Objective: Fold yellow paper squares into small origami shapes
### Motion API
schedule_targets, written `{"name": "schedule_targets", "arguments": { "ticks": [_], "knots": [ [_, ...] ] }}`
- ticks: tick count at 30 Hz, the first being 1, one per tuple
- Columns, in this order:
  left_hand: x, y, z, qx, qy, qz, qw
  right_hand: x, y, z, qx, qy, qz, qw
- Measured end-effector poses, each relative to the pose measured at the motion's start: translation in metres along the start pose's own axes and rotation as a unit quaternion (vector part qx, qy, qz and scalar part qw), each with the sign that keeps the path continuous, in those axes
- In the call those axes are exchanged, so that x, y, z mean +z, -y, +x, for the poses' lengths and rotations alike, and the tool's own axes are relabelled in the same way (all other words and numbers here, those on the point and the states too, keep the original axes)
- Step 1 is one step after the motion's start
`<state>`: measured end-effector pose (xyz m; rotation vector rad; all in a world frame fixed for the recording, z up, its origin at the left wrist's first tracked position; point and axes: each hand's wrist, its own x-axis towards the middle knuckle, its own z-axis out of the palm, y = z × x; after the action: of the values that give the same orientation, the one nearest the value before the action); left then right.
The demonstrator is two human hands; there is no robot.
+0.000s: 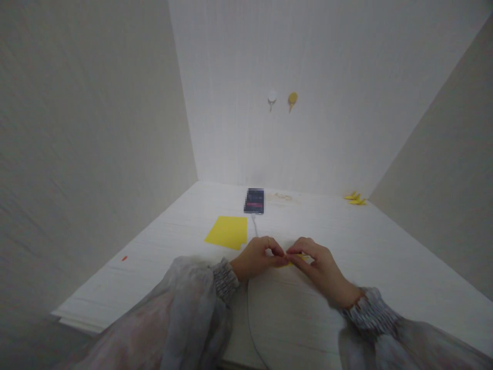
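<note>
Low over the white table, my left hand (260, 256) and my right hand (318, 262) meet fingertip to fingertip. Between them is a small piece of folded yellow paper (301, 256), mostly covered by the fingers. Each hand pinches it with thumb and forefinger, and a ring shows on a left finger. Left of my left hand lies a stack or sheet of flat yellow paper (228, 232). Several folded yellow paper pieces (355, 198) rest in the far right corner of the table.
A phone with a blurred screen (254, 201) lies near the back wall, its white cable (250, 318) running under my left wrist to the front edge. A small red bit (124, 258) is at left. Two hooks, white (272, 96) and yellow (292, 98), hang on the back wall; walls enclose both sides.
</note>
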<state>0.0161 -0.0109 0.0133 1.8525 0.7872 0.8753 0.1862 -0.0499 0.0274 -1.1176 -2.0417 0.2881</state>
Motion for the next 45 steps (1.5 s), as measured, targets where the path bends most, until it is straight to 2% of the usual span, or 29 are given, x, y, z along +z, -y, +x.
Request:
{"name": "schedule_targets", "arguments": {
  "ticks": [3, 5, 8, 10, 12, 16, 24, 28, 36, 45],
  "knots": [
    [0.001, 0.0, 0.004, -0.043, -0.037, -0.132, 0.99, 0.003, -0.002, -0.002, 0.054, -0.083, 0.047, 0.994],
    [0.002, 0.0, 0.007, -0.051, -0.072, -0.211, 0.974, 0.005, -0.002, -0.003, 0.064, -0.121, 0.073, 0.988],
    [0.004, -0.001, 0.009, -0.045, -0.112, -0.273, 0.955, 0.01, 0.003, -0.003, 0.052, -0.114, 0.061, 0.99],
    [0.006, -0.002, 0.009, -0.04, -0.113, -0.291, 0.949, 0.013, 0.008, -0.002, 0.038, -0.092, 0.027, 0.995],
    [0.008, -0.003, 0.008, -0.039, -0.098, -0.305, 0.947, 0.015, 0.012, -0.001, 0.028, -0.096, -0.011, 0.995],
    [0.01, -0.005, 0.006, -0.026, -0.063, -0.316, 0.946, 0.016, 0.012, 0.001, 0.004, -0.133, -0.042, 0.99],
    [0.011, -0.001, 0.005, -0.009, -0.027, -0.311, 0.95, 0.015, 0.012, 0.001, -0.035, -0.125, -0.02, 0.991],
    [0.01, -0.003, 0.004, 0.008, -0.048, -0.321, 0.946, 0.015, 0.012, 0.0, -0.046, -0.125, -0.025, 0.991],
    [0.006, -0.009, 0.001, 0.012, -0.05, -0.249, 0.967, 0.014, 0.01, -0.002, -0.077, -0.155, -0.043, 0.984],
    [0.005, -0.013, 0.001, 0.007, -0.055, -0.251, 0.966, 0.014, 0.013, -0.001, -0.035, -0.161, -0.021, 0.986]
  ]
}}
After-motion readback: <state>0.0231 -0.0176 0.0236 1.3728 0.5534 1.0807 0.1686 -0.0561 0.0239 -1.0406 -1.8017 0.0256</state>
